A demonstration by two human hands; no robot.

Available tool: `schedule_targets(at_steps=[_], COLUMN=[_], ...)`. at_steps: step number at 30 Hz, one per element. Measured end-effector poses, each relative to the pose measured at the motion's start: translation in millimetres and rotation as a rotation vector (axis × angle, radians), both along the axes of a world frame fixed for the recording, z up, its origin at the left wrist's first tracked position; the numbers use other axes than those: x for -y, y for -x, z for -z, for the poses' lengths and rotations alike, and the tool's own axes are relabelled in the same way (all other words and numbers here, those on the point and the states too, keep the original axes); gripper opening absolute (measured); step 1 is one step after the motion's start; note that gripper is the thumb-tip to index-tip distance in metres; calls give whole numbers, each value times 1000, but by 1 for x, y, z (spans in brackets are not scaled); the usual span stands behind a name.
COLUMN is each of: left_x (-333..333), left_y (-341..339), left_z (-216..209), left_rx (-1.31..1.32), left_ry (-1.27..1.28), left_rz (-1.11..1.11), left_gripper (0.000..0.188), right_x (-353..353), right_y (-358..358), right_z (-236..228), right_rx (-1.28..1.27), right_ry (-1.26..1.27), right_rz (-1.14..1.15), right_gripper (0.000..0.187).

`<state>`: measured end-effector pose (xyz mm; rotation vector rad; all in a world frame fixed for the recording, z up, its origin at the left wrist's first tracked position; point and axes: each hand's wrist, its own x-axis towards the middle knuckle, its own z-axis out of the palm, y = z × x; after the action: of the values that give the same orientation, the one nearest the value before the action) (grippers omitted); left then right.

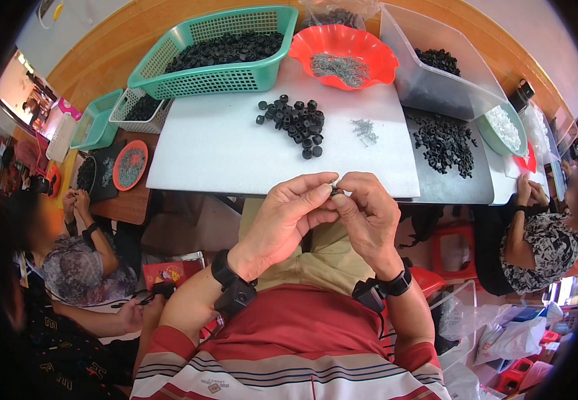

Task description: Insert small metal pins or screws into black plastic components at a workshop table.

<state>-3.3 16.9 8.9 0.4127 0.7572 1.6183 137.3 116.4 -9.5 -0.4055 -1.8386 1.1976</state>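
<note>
My left hand (290,212) and my right hand (370,215) meet fingertip to fingertip just off the near edge of the white work surface. A small silvery metal piece (334,183) is pinched by the left fingers. Directly below it a small dark part (337,192) shows between the right thumb and fingers; the fingertips hide most of both. Ahead on the white board (209,147) lies a loose heap of black knob-like plastic caps (295,122). To its right is a little pile of thin metal screws or pins (365,131).
Along the back stand a green basket (215,83) of black parts, a red scalloped bowl (375,57) of metal pins and a clear bin (435,90). More black parts (445,143) lie on a grey board at right. Other people sit at both sides.
</note>
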Motion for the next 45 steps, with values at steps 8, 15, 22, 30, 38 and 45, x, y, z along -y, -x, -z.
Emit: schedule_targets(at_steps=[8, 15, 22, 30, 38, 45], left_x=[-1, -3, -5, -5, -2, 3], left_y=[-3, -6, -7, -7, -12, -11], left_z=[-3, -3, -7, -5, -2, 2], left_rx=[37, 38, 30, 65, 60, 42], left_ry=[20, 49, 58, 53, 70, 86], left_rz=[0, -31, -32, -45, -50, -56], left_gripper=[28, 28, 28, 25, 24, 24], right_x=[-2, -3, -3, -2, 0, 1], right_y=[-1, -3, -3, -2, -4, -2], right_z=[-7, -4, -6, -4, -2, 3], right_rx=[-7, -11, -20, -34, 12, 60], right_ry=[-157, -178, -151, -174, -303, -446], right_rz=[61, 73, 81, 131, 175, 208], right_gripper=[20, 21, 22, 24, 27, 30])
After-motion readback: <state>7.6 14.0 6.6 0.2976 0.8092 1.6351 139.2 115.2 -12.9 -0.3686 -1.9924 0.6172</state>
